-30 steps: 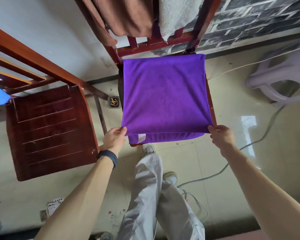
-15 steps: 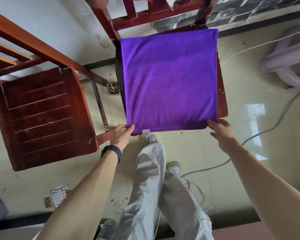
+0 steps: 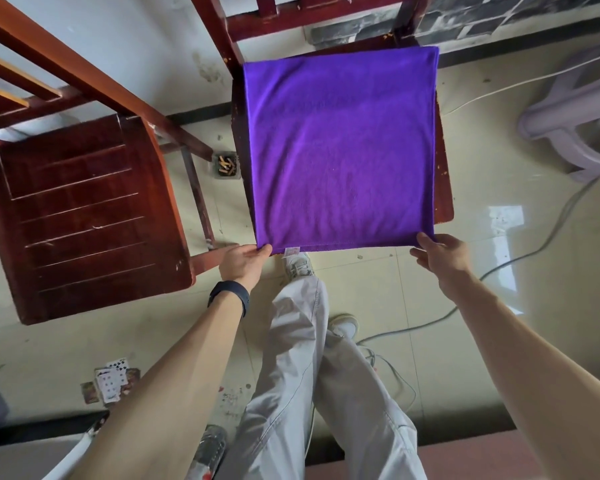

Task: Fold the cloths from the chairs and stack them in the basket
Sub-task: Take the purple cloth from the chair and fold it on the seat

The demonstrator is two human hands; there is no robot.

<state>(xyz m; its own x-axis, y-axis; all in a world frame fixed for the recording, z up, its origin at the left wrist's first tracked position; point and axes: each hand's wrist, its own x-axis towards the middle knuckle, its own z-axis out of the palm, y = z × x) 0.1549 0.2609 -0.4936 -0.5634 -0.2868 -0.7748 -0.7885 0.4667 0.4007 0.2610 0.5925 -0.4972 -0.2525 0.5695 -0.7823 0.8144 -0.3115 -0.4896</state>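
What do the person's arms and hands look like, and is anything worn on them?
The left forearm and right forearm are bare, with no sleeves in view. The left hand and right hand wear no gloves, and no rings show. A dark wristband, like a fitness band, circles the left wrist; the right wrist carries nothing.

Purple cloth [image 3: 340, 150] matt, fuzzy; wooden chair [image 3: 84, 216] glossy; floor [image 3: 499, 271] shiny.

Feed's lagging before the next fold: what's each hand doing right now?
Left hand: pinches near left corner of the purple cloth.
Right hand: pinches its near right corner.
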